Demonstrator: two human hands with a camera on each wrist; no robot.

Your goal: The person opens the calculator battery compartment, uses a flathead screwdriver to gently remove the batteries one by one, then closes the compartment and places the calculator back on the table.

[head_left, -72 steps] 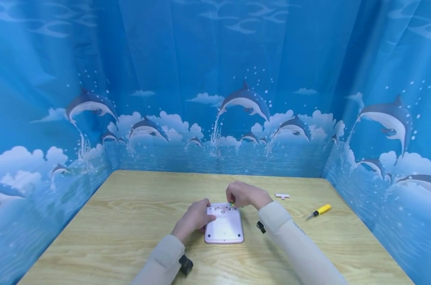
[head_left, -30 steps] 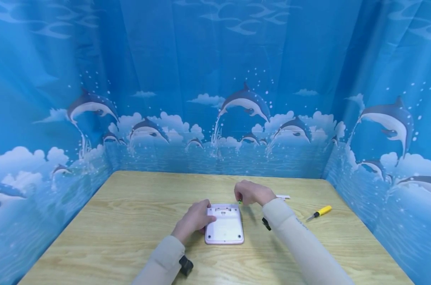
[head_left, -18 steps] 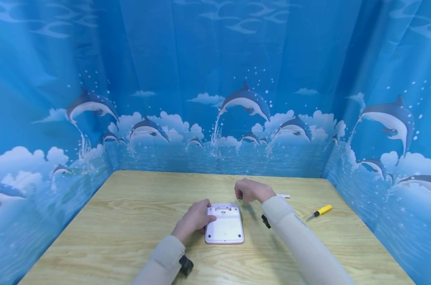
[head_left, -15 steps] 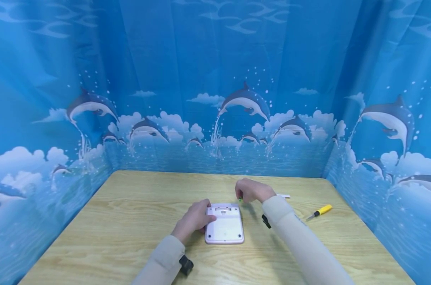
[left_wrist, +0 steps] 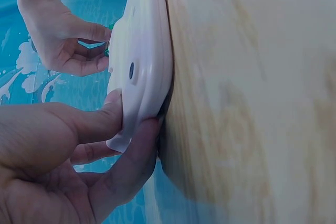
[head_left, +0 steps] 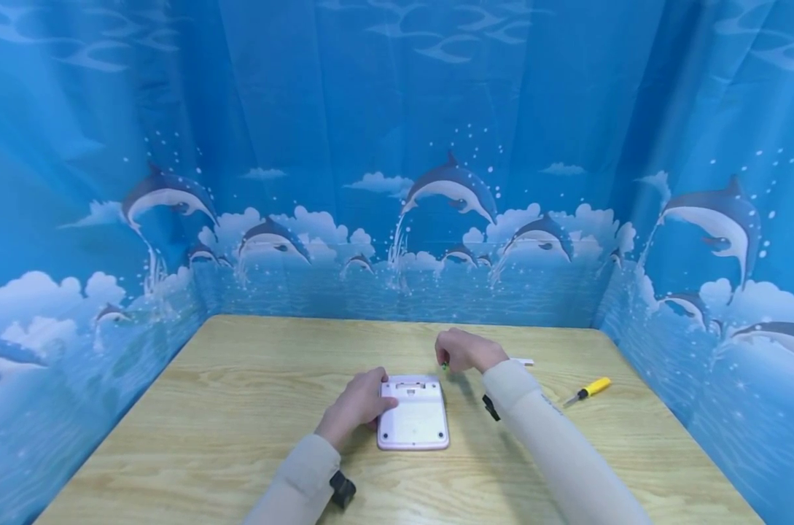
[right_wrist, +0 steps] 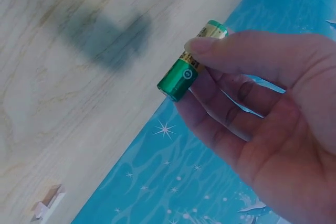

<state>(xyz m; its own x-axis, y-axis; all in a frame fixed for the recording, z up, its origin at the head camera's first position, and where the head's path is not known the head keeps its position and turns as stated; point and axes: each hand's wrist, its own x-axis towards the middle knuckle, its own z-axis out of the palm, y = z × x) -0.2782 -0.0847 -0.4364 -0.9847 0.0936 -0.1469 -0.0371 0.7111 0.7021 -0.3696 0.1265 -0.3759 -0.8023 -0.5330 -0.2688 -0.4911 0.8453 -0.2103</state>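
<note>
A pale pink calculator [head_left: 413,419] lies back side up on the table, its open battery compartment [head_left: 410,386] at the far end. My left hand [head_left: 359,399] grips its left edge, thumb on top; in the left wrist view the thumb and fingers [left_wrist: 135,161] pinch the casing. Just beyond the calculator's far right corner, my right hand [head_left: 465,351] is raised above the table. Between thumb and fingers it holds a green and gold battery [right_wrist: 178,80], plain to see in the right wrist view. Whether anything lies inside the compartment is too small to tell.
To the right lies a screwdriver [head_left: 588,391] with a yellow handle. The small white battery cover [head_left: 525,362] sits behind my right wrist, partly hidden. A blue dolphin-print curtain [head_left: 397,182] surrounds the back and sides of the wooden table [head_left: 259,379].
My right hand has moved from over the battery compartment to the right, away from the calculator, with the battery pinched in it. My left hand and the calculator have stayed in place.
</note>
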